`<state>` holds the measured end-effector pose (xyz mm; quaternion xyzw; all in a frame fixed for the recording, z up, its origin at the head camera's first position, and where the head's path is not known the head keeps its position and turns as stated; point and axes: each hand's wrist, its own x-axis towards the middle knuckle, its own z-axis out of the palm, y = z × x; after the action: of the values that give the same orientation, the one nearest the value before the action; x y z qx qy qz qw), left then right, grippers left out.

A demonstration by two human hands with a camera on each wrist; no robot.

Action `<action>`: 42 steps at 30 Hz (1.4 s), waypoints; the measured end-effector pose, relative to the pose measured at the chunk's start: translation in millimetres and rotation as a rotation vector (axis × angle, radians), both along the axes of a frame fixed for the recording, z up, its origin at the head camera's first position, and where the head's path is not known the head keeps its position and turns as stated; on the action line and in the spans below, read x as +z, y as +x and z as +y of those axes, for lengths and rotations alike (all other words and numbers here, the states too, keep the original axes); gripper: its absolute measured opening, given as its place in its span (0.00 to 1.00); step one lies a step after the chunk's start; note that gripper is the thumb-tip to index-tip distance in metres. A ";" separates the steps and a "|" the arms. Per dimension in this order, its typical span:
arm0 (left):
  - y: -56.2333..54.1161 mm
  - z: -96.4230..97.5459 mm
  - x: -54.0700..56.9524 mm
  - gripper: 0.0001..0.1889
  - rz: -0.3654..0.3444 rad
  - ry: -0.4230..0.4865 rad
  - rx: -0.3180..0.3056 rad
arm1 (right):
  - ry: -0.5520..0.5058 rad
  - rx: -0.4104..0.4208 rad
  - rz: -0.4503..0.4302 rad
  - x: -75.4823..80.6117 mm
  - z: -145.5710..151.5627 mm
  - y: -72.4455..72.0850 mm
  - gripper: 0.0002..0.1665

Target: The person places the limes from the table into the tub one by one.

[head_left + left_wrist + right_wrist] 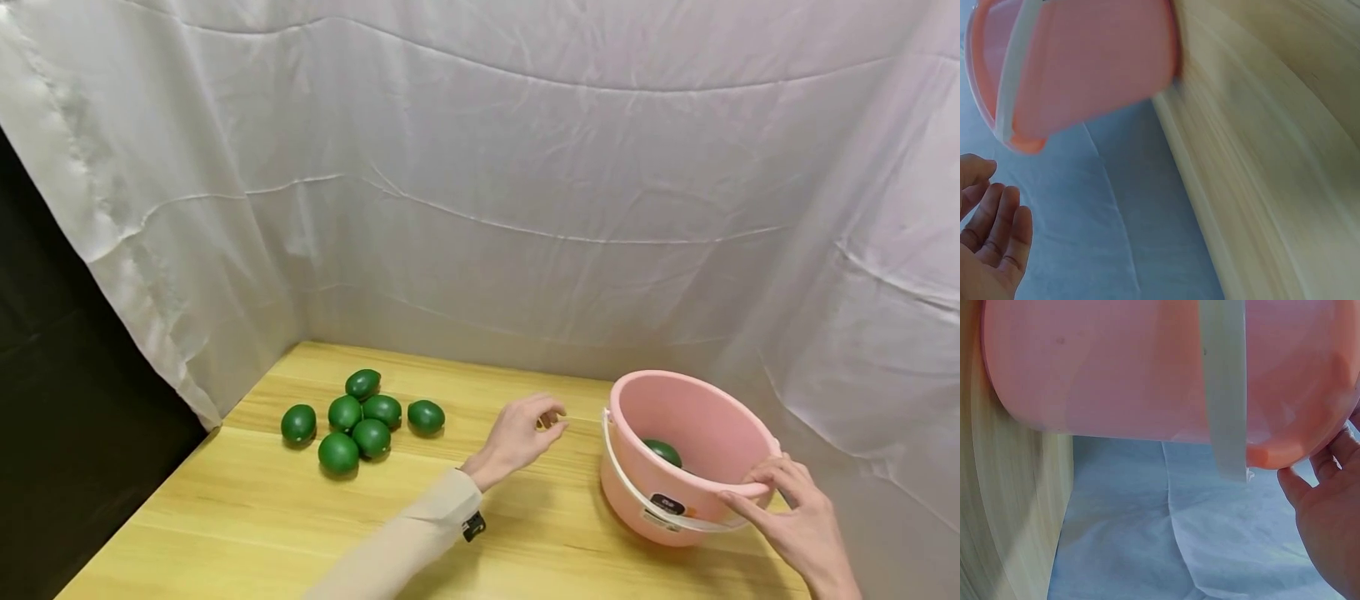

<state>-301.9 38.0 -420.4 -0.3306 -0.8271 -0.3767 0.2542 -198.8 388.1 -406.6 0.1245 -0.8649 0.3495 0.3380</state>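
Note:
A pink plastic bucket (645,508) with a white handle (637,492) is on the right part of the wooden table. My right hand (802,512) grips its rim at the right, thumb outside and fingers over the edge; the right wrist view shows the thumb against the bucket's lip. Inside the bucket lies a glossy dark green oval fruit (663,452), partly hidden by the near wall. To the left of the bucket, my left hand (519,435) hangs over the table, fingers loosely bent and holding nothing. Several similar green fruits (371,438) lie farther left.
The wooden table (225,517) ends at a left edge beside a black area (45,400). A pale grey cloth (525,183) hangs behind the table and down its right side. One fruit (426,417) lies slightly apart, nearest the left hand.

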 end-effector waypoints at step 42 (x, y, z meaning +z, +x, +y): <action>-32.5 -134.6 -31.3 0.25 -0.484 -0.400 0.469 | 0.025 -0.002 0.013 -2.0 1.9 -1.8 0.22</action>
<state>-334.3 -96.6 -451.8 -0.0772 -0.9734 -0.2069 0.0616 -200.6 390.0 -408.6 0.1301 -0.8672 0.3372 0.3425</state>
